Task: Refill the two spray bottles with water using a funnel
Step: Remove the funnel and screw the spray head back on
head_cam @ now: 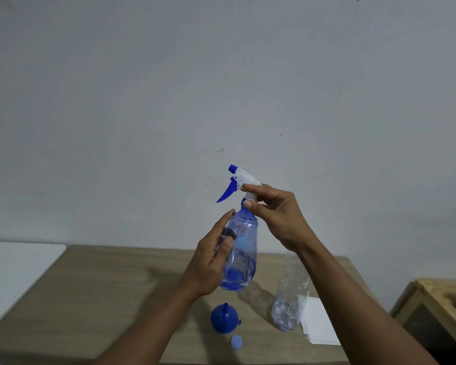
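Blue-tinted clear plastic makes up the spray bottle (244, 243), which is held upright in the air at the centre of the frame, above the worktop (103, 299). The left grip (212, 262) wraps round the bottle's body from the left; its fingers show through the plastic on the far side and the thumb lies on the near side. The right grip (277, 214) comes in from the right and pinches the white collar (250, 196) at the neck between thumb and forefinger, just under the spray head (238, 180). The head's blue trigger and nozzle point to the upper left. Both forearms rise from the bottom edge of the frame.

On the wood-grain worktop below the bottle, a blue funnel (224, 318) stands mouth down with its spout up. A small pale blue cap (236, 341) lies just beside it, nearer the bottom edge. To the right stands a clear bottle (290, 304), partly behind the right forearm, next to white paper (319, 325). A white surface (16, 267) adjoins the worktop at the left, and a wooden frame (442, 293) sits at lower right. A plain pale wall (221, 75) fills the upper frame.
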### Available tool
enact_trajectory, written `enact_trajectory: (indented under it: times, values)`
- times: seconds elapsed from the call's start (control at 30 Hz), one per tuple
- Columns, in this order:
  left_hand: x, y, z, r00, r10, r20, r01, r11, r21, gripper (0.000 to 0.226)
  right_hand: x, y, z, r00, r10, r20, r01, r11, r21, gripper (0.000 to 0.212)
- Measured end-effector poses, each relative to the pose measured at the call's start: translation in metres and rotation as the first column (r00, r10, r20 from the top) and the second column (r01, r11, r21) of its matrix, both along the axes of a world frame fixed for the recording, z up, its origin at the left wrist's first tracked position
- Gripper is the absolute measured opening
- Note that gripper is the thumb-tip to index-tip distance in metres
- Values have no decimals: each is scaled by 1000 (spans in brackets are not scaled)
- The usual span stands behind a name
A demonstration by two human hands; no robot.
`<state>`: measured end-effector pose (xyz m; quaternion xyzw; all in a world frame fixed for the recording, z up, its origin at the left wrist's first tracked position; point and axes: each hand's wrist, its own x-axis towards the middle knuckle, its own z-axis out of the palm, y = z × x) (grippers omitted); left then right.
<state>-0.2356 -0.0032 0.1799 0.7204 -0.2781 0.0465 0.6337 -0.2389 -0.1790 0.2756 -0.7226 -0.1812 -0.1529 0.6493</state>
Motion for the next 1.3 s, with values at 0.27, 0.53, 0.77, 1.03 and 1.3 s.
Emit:
enact_trajectory:
  times: [0.27, 0.53, 0.77, 1.03, 1.3]
  values:
    - [2, -1, -2, 998, 48, 41, -49, 999, 12, 51, 1, -2, 3, 999, 25, -39, -25, 1000, 1, 32]
    - [2, 0, 6, 995, 43, 85, -42, 999, -13, 43, 4, 8, 5, 997, -78, 7, 78, 997, -5, 25]
    - [9, 1, 7, 992, 77, 99, -78, 997, 8, 43, 7, 7, 8, 997, -79, 25, 80, 996, -34, 31]
    - [10, 2, 8, 995, 44, 87, -42, 999, -18, 42, 8, 4, 6, 999, 13, -30, -11, 999, 52, 36]
    - [10, -4, 6, 984, 113, 138, -112, 994, -20, 45, 15, 12, 7, 999, -24, 32, 23, 1000, 20, 38]
